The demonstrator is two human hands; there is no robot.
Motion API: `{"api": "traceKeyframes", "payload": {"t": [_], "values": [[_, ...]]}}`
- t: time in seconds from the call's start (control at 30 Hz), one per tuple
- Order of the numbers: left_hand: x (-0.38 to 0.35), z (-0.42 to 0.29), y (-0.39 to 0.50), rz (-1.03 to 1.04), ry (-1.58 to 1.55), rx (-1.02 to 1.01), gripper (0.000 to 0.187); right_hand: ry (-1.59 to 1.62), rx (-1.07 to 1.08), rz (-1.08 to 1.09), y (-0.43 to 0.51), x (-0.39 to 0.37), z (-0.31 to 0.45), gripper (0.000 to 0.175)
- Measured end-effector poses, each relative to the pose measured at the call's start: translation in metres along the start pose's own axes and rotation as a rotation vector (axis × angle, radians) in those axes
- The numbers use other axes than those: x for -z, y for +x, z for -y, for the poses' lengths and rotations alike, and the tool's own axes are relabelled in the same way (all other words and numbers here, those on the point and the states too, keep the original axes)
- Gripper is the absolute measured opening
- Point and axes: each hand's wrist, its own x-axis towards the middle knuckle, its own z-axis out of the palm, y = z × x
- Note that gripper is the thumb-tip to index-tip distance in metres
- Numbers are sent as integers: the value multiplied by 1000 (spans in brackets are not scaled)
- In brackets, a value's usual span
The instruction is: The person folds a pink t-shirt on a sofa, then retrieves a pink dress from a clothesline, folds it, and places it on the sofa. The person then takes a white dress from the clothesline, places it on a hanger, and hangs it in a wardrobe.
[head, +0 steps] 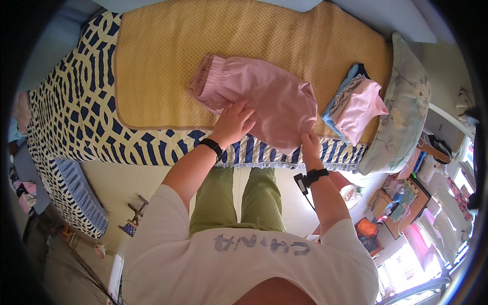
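A pink garment with a gathered elastic waistband (263,91) lies folded over on a tan woven bed mat (160,76). Its waistband is at the left. My left hand (233,122) rests on the garment's near left edge with the fingers somewhat spread. At the near right corner, my right hand (310,145) pinches the pink cloth between thumb and fingers. To the right, a small stack of folded clothes (356,106) sits on the mat, a light pink piece on top, with grey and blue ones beneath.
A floral pillow (402,106) stands at the bed's right end. A navy and cream patterned bedspread (87,95) shows around the mat. On the floor at the lower left is a small wooden stool (135,215). A cluttered low table (410,213) is at the right.
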Motion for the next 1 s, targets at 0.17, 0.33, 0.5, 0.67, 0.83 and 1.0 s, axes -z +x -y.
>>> {"api": "traceKeyframes", "payload": {"t": [0.17, 0.33, 0.5, 0.67, 0.83, 1.0], "values": [[8, 19, -16, -136, -268, 209, 28, -1, -21, 194, -20, -54, 59, 41], [38, 76, -49, -293, -1021, 797, 37, -186, 434, 791, -18, -150, 109, 39], [50, 97, -66, -513, -968, 848, 42, -541, 462, 485, 4, -164, 80, 40], [60, 80, -61, -302, -576, 811, 31, -635, 232, 116, 60, -133, 52, 70], [70, 86, -36, -453, -430, 781, 31, -442, 87, 69, 102, -147, 56, 90], [42, 84, -58, -469, -450, 972, 47, -390, 197, -7, 113, -172, 41, 83]]}}
